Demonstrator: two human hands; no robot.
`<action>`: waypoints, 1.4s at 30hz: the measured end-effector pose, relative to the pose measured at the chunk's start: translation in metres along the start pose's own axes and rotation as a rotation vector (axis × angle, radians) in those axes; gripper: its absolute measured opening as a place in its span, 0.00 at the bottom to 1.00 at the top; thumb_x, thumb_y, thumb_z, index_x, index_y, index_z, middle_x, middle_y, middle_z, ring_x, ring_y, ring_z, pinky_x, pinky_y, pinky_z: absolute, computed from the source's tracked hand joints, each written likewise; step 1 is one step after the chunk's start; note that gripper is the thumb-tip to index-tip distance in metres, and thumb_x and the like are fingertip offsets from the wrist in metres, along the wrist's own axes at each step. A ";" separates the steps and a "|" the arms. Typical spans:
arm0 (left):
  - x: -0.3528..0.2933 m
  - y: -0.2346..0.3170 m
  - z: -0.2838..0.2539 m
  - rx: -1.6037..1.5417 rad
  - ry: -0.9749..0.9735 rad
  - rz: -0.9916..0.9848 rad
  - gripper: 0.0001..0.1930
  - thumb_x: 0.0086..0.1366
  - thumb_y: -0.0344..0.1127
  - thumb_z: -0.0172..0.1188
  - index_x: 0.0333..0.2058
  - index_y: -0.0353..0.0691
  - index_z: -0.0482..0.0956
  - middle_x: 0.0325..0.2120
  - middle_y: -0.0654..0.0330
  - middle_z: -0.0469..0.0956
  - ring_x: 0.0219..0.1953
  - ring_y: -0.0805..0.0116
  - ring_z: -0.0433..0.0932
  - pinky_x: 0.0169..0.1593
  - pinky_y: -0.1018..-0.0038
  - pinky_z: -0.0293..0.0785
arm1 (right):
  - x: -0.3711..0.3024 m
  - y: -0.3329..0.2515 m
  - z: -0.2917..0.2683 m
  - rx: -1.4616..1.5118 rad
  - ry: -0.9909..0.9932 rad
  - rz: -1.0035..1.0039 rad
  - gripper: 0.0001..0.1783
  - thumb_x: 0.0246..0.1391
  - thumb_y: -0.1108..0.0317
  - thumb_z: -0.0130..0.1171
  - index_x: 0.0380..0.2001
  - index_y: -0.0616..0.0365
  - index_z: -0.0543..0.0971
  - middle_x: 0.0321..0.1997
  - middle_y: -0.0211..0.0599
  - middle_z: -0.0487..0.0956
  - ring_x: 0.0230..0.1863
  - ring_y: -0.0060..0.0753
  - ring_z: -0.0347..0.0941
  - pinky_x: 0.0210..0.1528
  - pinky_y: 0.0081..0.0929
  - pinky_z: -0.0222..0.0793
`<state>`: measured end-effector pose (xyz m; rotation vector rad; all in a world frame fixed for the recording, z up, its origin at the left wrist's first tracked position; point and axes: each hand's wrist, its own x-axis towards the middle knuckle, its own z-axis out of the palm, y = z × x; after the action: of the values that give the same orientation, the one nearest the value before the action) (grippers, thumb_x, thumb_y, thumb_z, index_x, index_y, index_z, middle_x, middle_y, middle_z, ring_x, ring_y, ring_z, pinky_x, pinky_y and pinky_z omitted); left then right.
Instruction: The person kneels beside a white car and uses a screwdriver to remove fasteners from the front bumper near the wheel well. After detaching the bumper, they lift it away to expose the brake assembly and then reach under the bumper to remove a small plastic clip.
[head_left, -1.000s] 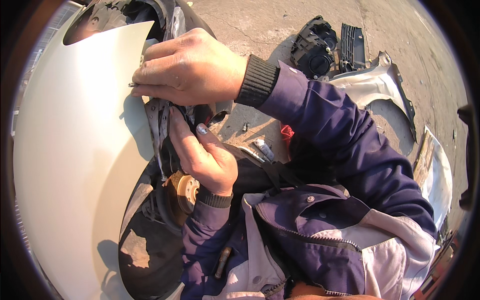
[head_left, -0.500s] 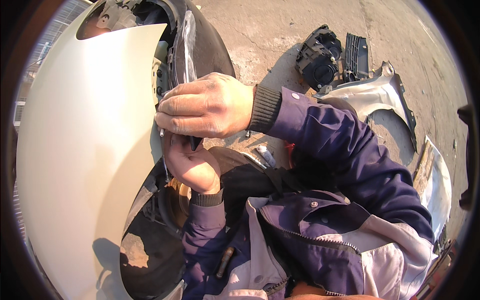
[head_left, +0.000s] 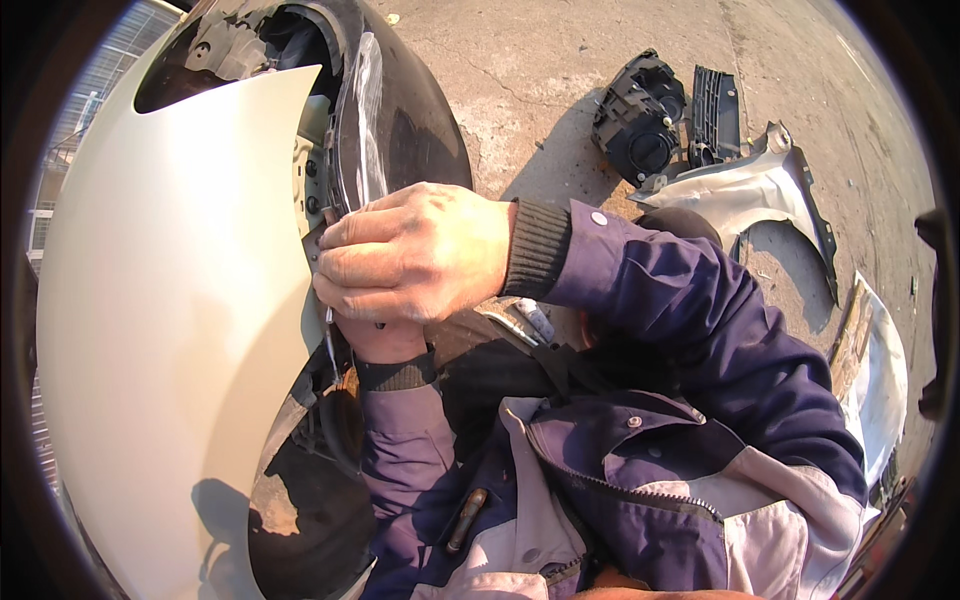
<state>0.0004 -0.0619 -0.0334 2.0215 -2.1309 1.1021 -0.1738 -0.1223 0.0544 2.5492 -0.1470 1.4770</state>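
Observation:
A pale cream car fender (head_left: 165, 290) fills the left side, next to a dark bumper (head_left: 425, 115) whose edge carries a whitish, see-through strip (head_left: 370, 120). My right hand (head_left: 425, 250) reaches in from the right, back upward, with its fingers bent and pressed together at the seam between fender and bumper. Whatever they grip is hidden beneath them. A thin pale strip (head_left: 329, 325) shows just below the fingertips. Under the right hand is my left hand (head_left: 382, 342); only its wrist end shows, and its fingers are covered.
On the concrete (head_left: 510, 60) at the upper right lie a black headlight unit (head_left: 638, 135), a black slatted grille piece (head_left: 713, 110) and a silver fender (head_left: 725, 185). Another white panel (head_left: 880, 370) lies at far right. The dark wheel opening (head_left: 310, 510) is at lower left.
My right hand has shifted slightly downward along the seam. My left hand has moved further under it, and the black piece seen between the hands is now hidden.

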 end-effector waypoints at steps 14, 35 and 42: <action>0.014 0.013 -0.004 0.030 0.294 -0.085 0.25 0.84 0.41 0.55 0.71 0.33 0.72 0.67 0.52 0.77 0.67 0.62 0.78 0.72 0.66 0.77 | -0.001 -0.004 0.005 0.021 0.017 0.027 0.17 0.53 0.67 0.68 0.45 0.63 0.86 0.49 0.41 0.84 0.56 0.43 0.85 0.58 0.36 0.90; 0.014 0.012 0.001 -0.308 0.440 -0.274 0.22 0.80 0.38 0.62 0.66 0.34 0.76 0.58 0.54 0.81 0.60 0.61 0.83 0.62 0.67 0.84 | 0.008 -0.020 0.003 0.033 -0.069 0.108 0.17 0.57 0.58 0.73 0.40 0.62 0.87 0.43 0.39 0.83 0.52 0.42 0.86 0.70 0.51 0.82; 0.009 0.008 -0.001 -0.408 0.435 -0.270 0.22 0.80 0.38 0.61 0.66 0.34 0.75 0.59 0.54 0.81 0.60 0.62 0.83 0.62 0.67 0.84 | 0.008 -0.026 0.007 0.001 -0.080 0.112 0.15 0.55 0.62 0.71 0.39 0.63 0.86 0.44 0.41 0.84 0.52 0.42 0.87 0.71 0.52 0.81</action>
<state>-0.0090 -0.0696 -0.0322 1.6398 -1.6471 0.8763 -0.1589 -0.0981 0.0552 2.6410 -0.3055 1.4132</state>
